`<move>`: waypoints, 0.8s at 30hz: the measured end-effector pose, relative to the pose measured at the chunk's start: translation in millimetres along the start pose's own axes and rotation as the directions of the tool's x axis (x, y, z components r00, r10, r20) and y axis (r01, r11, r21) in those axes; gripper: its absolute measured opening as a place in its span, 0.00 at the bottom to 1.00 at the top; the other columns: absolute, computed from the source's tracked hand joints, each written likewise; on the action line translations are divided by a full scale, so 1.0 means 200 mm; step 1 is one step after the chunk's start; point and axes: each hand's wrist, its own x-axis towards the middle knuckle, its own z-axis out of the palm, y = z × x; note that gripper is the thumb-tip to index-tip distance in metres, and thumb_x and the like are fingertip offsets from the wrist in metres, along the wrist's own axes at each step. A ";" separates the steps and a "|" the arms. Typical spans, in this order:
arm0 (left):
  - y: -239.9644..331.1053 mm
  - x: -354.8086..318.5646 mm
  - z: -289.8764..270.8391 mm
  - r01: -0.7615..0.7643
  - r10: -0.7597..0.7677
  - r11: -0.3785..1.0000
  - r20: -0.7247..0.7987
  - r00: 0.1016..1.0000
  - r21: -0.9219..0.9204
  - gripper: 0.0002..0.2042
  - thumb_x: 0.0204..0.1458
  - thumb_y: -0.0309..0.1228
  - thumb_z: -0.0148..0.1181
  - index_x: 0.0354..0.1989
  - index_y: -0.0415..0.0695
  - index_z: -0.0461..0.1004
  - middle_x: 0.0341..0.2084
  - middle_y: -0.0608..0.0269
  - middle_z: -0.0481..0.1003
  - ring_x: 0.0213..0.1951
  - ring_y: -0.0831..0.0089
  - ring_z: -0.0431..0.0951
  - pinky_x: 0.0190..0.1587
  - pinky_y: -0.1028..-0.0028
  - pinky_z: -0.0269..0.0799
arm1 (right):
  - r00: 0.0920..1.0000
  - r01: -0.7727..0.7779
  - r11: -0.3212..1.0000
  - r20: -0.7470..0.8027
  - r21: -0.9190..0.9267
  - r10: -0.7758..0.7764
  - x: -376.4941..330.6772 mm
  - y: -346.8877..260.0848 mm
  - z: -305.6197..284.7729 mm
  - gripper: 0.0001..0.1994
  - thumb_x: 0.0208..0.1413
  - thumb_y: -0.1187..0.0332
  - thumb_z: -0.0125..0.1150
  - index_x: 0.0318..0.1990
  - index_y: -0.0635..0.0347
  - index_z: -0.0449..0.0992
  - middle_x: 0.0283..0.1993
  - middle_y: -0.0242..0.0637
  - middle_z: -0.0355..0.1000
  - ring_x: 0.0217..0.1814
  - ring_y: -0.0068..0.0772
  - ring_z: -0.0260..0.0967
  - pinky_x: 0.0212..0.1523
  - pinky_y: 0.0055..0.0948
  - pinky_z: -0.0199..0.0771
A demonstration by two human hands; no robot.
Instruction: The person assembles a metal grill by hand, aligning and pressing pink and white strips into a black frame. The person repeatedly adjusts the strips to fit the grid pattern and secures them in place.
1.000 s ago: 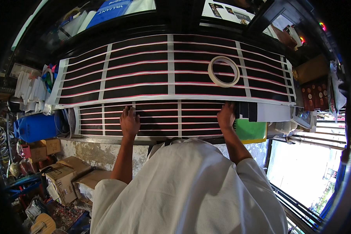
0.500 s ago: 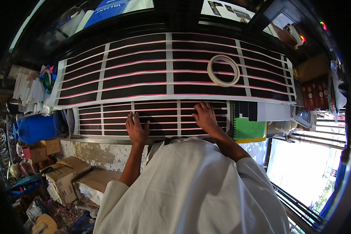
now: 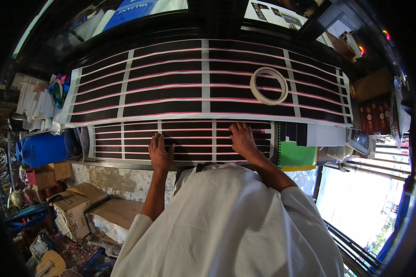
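Note:
On the bench lies a black sheet crossed by pink-and-white lines and pale cross bands, the lower sheet [image 3: 189,150]. A larger sheet of the same pattern, the upper sheet [image 3: 166,92], overlaps its far edge. My left hand [image 3: 161,154] rests on the lower sheet, fingers stretched out and thumb apart. To the right, my right hand [image 3: 243,139] bends its fingers down onto the same sheet, over a pink line near the upper sheet's edge. Its fingertips are partly hidden, and whatever they pinch is too small to name. A roll of cream tape [image 3: 285,87] lies on the upper sheet.
A green spiral notebook [image 3: 296,154] lies right of the lower sheet, by white paper [image 3: 326,134]. At left stand a blue container [image 3: 41,150] and a stack of white papers [image 3: 33,102]. Cardboard boxes [image 3: 74,210] sit below the bench. A bright window opening [image 3: 356,198] is at right.
The right hand's fingers have curled in slightly, and a brighter pink stretch shows to their right. My left hand stays nearly in place. The whole view has shifted a little.

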 end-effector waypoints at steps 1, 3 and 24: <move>0.00 0.00 0.00 0.014 -0.015 1.000 0.018 1.000 0.009 0.31 0.60 0.39 0.74 0.69 0.36 0.74 0.73 0.34 0.70 0.74 0.36 0.68 0.76 0.43 0.62 | 1.000 0.000 1.000 0.016 0.002 0.000 0.00 0.00 0.00 0.15 0.58 0.73 0.72 0.52 0.57 0.76 0.56 0.44 0.73 0.64 0.52 0.69 0.64 0.53 0.68; 0.00 0.01 -0.01 0.010 -0.010 1.000 0.016 1.000 -0.001 0.31 0.60 0.39 0.74 0.69 0.36 0.74 0.73 0.34 0.70 0.74 0.36 0.68 0.76 0.43 0.61 | 1.000 -0.001 1.000 0.024 -0.005 0.001 0.00 0.00 0.00 0.14 0.58 0.73 0.72 0.50 0.57 0.76 0.56 0.46 0.72 0.64 0.52 0.69 0.63 0.54 0.68; 0.05 0.02 -0.02 0.243 -0.241 0.970 0.213 0.947 0.017 0.33 0.64 0.41 0.71 0.75 0.44 0.70 0.80 0.45 0.62 0.82 0.41 0.58 0.73 0.22 0.58 | 0.974 -0.169 0.961 -0.110 0.221 0.196 0.06 0.00 0.11 0.07 0.56 0.77 0.66 0.40 0.52 0.78 0.42 0.39 0.77 0.54 0.52 0.74 0.58 0.63 0.63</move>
